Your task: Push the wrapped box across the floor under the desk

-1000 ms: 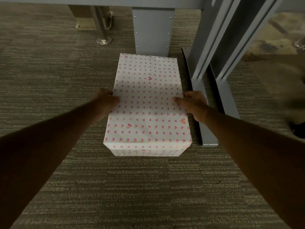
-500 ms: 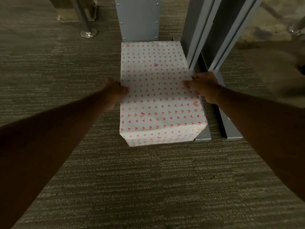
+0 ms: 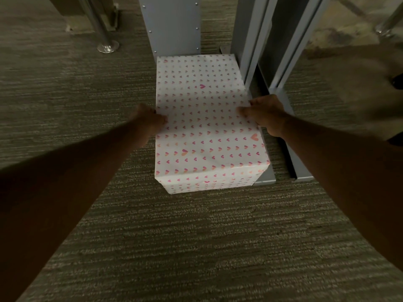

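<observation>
The wrapped box (image 3: 205, 118), white paper printed with small pink and orange hearts, lies lengthwise on the carpet. Its far end touches the grey metal desk panel (image 3: 172, 25). My left hand (image 3: 150, 118) grips the box's left edge about midway along, thumb on top. My right hand (image 3: 267, 113) holds the right edge opposite it, fingers curled over the top. The box's right side runs close along the grey desk leg foot (image 3: 265, 175).
Grey upright desk legs (image 3: 250, 40) rise right of the box, with a second foot rail (image 3: 303, 168) beside them. A chrome post with a round base (image 3: 108, 46) stands at the back left. Another chrome leg (image 3: 390, 20) is far right. Ribbed carpet (image 3: 196, 247) covers the floor.
With both hands on its sides, the box slid forward across the carpet until its far end met the grey desk panel. It also shifted right, against the desk leg foot.
</observation>
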Demonstrator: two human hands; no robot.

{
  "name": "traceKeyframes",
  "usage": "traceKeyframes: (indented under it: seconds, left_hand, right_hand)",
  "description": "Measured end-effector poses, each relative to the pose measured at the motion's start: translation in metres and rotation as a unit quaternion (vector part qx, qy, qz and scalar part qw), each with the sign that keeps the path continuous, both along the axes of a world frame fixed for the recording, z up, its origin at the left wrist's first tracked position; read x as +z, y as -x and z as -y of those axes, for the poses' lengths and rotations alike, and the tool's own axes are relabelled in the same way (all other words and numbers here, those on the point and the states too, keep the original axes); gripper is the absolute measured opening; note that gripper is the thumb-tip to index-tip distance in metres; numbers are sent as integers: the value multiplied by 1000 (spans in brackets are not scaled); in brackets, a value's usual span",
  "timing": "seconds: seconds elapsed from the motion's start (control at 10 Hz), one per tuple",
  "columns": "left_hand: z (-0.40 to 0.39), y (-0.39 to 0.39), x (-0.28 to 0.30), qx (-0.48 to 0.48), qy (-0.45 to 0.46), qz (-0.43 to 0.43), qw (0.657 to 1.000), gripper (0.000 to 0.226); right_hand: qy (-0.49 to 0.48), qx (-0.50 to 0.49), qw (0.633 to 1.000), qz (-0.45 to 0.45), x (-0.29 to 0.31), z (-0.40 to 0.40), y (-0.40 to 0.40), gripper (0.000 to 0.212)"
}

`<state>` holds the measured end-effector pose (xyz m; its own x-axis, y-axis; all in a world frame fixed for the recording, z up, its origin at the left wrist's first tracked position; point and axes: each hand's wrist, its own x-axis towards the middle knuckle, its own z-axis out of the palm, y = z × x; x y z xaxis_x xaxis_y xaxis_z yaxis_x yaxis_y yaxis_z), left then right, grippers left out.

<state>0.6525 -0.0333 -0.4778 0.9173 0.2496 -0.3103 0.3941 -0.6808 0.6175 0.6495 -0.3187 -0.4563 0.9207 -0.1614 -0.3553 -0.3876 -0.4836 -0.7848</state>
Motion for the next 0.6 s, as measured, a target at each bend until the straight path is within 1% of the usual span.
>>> traceKeyframes:
  seconds: [0.1,0.2,0.3,0.4,0.5,0.6]
  left_hand:
    - [-5,-2,1,-3,-16,-1,1000,45]
    - [-2,-2,0,-17,-50,6,999,45]
    - [2,-2,1,-2,-55,2,998,60]
    - [13,19,12,-58,-116,11,992,77]
    - [18,36,8,-141,-227,84,960,90]
    - [32,73,4,-265,-317,180,893,101]
  right_hand:
    - [2,-3,1000,3,-1,-1,0,43]
    - [18,-1,1000,12,-4,-1,2,46]
    - [45,-2,999,19,-5,-5,7,60]
    - [196,26,978,63,-10,-14,16,85]
    - [285,62,952,96,-14,-21,31,95]
    - [344,88,927,118,-15,-27,67,106]
